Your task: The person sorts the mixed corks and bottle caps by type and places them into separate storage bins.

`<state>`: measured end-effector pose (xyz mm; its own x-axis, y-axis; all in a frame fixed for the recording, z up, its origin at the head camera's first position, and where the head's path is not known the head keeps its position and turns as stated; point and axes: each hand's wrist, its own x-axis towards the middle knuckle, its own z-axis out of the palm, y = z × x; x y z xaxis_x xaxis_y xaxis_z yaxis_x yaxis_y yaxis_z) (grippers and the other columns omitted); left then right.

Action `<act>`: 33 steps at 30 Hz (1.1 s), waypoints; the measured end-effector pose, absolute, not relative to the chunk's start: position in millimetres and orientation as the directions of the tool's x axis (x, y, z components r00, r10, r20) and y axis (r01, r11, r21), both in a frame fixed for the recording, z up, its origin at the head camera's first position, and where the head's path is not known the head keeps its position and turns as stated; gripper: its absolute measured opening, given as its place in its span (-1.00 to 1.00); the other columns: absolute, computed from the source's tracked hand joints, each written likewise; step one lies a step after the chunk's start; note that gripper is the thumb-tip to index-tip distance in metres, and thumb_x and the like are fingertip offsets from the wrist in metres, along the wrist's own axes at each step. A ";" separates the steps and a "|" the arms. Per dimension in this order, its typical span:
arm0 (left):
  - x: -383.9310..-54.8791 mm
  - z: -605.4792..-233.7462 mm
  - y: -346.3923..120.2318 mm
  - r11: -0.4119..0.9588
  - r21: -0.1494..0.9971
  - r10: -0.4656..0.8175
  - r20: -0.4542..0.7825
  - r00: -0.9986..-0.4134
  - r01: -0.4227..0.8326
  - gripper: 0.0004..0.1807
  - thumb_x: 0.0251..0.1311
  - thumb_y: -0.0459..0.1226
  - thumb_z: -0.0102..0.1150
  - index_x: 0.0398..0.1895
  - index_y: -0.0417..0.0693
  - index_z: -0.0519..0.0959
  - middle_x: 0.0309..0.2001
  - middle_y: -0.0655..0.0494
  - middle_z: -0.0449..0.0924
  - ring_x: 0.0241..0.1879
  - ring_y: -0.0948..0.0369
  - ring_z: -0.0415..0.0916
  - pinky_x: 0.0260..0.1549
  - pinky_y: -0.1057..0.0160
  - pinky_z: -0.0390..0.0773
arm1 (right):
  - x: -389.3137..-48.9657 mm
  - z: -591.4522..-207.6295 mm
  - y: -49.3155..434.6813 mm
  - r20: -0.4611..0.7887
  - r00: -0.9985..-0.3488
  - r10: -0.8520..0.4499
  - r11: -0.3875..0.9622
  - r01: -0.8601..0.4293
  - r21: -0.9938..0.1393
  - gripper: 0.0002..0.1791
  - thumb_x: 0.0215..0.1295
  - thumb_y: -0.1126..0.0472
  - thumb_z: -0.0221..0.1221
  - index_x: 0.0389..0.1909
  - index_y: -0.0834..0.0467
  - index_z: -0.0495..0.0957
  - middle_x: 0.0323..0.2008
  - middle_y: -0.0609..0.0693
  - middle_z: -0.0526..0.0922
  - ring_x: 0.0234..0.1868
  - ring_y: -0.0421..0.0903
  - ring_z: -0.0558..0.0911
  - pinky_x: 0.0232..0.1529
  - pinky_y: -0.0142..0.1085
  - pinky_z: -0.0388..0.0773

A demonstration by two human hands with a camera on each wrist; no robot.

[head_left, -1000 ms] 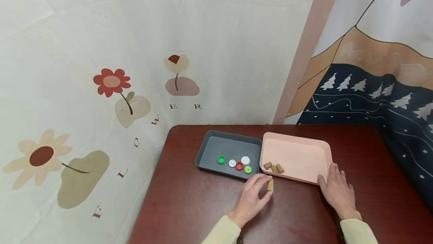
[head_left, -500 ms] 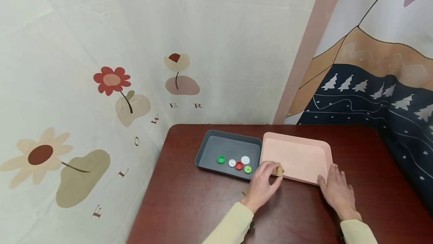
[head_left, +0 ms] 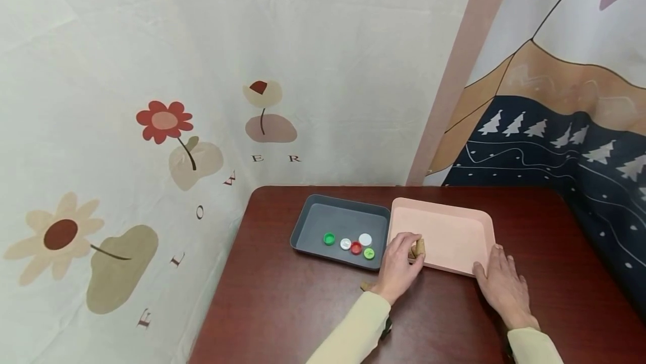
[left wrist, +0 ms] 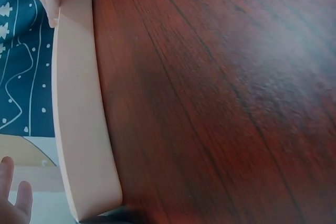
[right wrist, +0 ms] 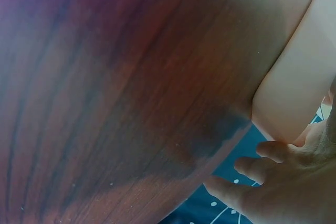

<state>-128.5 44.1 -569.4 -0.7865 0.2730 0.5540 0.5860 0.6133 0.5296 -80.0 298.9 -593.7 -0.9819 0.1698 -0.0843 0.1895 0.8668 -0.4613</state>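
In the head view, my left hand (head_left: 398, 266) is over the near left corner of the pink tray (head_left: 446, 229). Its thumb and fingertips pinch a cork (head_left: 420, 247) held roughly upright. Other corks in that corner are mostly hidden behind the hand. One more cork (head_left: 366, 286) lies on the table, partly covered by my left wrist. My right hand (head_left: 504, 285) rests with straight fingers at the tray's near right corner. In the right wrist view, the right hand's fingers (right wrist: 252, 182) show beside the tray wall (right wrist: 299, 77). The left wrist view shows no cork.
A dark grey tray (head_left: 328, 218) stands left against the pink one. It holds several bottle caps, among them a green cap (head_left: 329, 239), a red cap (head_left: 356, 248) and a white cap (head_left: 365, 239). The brown table (head_left: 272, 308) meets a printed curtain (head_left: 353, 72) behind.
My left hand has carried the cork from in front of the trays forward and right over the pink tray's corner. The table cork beside the wrist has come into view. The right hand stays put.
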 end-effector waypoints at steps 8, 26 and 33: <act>-142.9 -574.4 56.2 0.705 0.473 0.265 0.516 -0.815 0.529 -0.59 0.14 -0.20 0.50 0.08 0.03 0.68 0.00 0.18 0.65 -0.02 0.22 0.62 0.05 0.30 0.54 | -78.0 -594.5 302.5 -0.093 -0.979 0.180 0.865 0.202 -0.459 -0.09 0.63 -0.15 -0.25 0.57 0.49 -0.29 0.53 0.56 -0.14 0.50 0.58 -0.07 0.25 0.57 -0.04; -169.0 -588.0 63.2 0.840 0.271 0.347 0.398 -0.849 0.471 -0.67 0.21 -0.10 0.43 0.01 0.06 0.73 -0.10 0.18 0.69 -0.11 0.21 0.62 -0.03 0.26 0.57 | -79.2 -594.7 301.5 -0.080 -0.982 0.172 0.879 0.190 -0.438 -0.10 0.64 -0.14 -0.23 0.58 0.48 -0.27 0.53 0.55 -0.10 0.49 0.58 -0.03 0.23 0.56 0.01; -170.2 -582.8 67.4 0.867 0.258 0.342 0.316 -0.885 0.427 -0.74 0.22 -0.08 0.42 -0.06 0.08 0.73 -0.14 0.17 0.69 -0.13 0.19 0.63 -0.10 0.23 0.59 | -80.9 -595.2 298.8 -0.095 -0.982 0.166 0.881 0.191 -0.433 -0.10 0.64 -0.14 -0.24 0.58 0.49 -0.27 0.53 0.56 -0.10 0.50 0.57 -0.03 0.25 0.56 -0.01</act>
<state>-170.2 67.4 -582.8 -0.8850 0.3416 0.3163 0.4268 0.8667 0.2582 -80.9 298.8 -595.2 -0.9815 0.1661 -0.0947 0.1909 0.8812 -0.4325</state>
